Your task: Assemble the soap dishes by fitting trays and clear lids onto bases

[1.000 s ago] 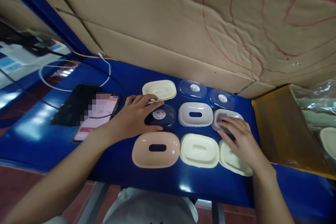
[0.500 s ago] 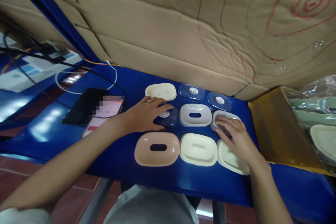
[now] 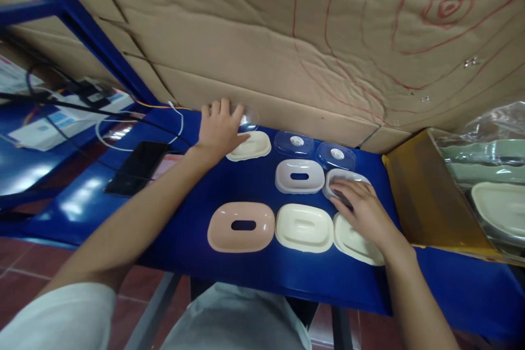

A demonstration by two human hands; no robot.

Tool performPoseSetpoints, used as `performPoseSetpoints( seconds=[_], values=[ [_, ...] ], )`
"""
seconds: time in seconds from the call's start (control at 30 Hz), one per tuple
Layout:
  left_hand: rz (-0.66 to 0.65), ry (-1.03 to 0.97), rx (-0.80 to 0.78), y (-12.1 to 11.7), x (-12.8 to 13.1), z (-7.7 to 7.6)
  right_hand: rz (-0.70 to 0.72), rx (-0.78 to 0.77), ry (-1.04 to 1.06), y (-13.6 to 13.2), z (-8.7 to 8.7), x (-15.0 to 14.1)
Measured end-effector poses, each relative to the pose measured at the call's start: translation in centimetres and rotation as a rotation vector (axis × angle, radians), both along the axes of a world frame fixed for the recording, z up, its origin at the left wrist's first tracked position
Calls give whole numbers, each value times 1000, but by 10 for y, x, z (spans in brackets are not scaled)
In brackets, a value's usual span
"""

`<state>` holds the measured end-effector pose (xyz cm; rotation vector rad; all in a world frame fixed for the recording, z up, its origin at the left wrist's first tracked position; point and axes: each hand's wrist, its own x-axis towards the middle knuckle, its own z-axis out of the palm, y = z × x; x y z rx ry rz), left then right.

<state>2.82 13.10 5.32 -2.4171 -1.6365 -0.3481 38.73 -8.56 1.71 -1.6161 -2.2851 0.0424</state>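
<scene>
Left hand (image 3: 239, 124) grasps clear lid (image 3: 250, 119), 12 o'clock from pink dish (image 3: 241, 241). Right hand (image 3: 361, 208) overlies white dish (image 3: 349, 175), 2 o'clock; finger grip indeterminable.

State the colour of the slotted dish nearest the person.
The slotted dish is peach-pink, best seen in the head view.

cardboard wall (image 3: 229, 38), blue table (image 3: 180, 240), reddish tiled floor (image 3: 135, 284)

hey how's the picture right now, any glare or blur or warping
Head view: glare patches on the left part of the blue table, glints on the pink dish and plastic wrap; head view: the clear lid at the left hand looks faint and soft; head view: shapes look stretched toward the edges, likely a wide-lens effect.
</scene>
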Motion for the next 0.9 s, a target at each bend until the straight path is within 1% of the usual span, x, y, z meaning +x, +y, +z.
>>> performPoseSetpoints(
  seconds=[0.07,0.13,0.27,0.33,0.4,0.47,0.53,0.6,0.77,0.83,0.9],
  values=[
    [-14,20,-15,5,0,-5,2,-6,6,0,1,-1],
    [-38,36,-66,8,-4,-7,4,-8,11,-1,2,-3],
    [-174,79,-312,13,-11,-5,6,-20,11,-2,2,-4],
    [-232,92,-384,14,-12,-4,6,-28,13,-2,2,-4],
    [-242,90,-401,13,-12,-3,8,-35,18,-2,2,-4],
    [-216,80,-394,15,-10,-2,8,-43,21,-1,1,-4],
    [-181,65,-389,20,-10,-2,6,-50,25,-1,1,-3],
    [-164,57,-420,29,-9,-2,5,-55,31,-1,1,-2],
    [-247,34,-539,52,-12,-7,5,-65,26,-1,1,-1],
    [-277,27,-545,54,-13,-10,1,-70,20,-1,1,-2],
    [-291,27,-546,50,-13,-12,-2,-76,15,-2,2,-3]
  ],
)
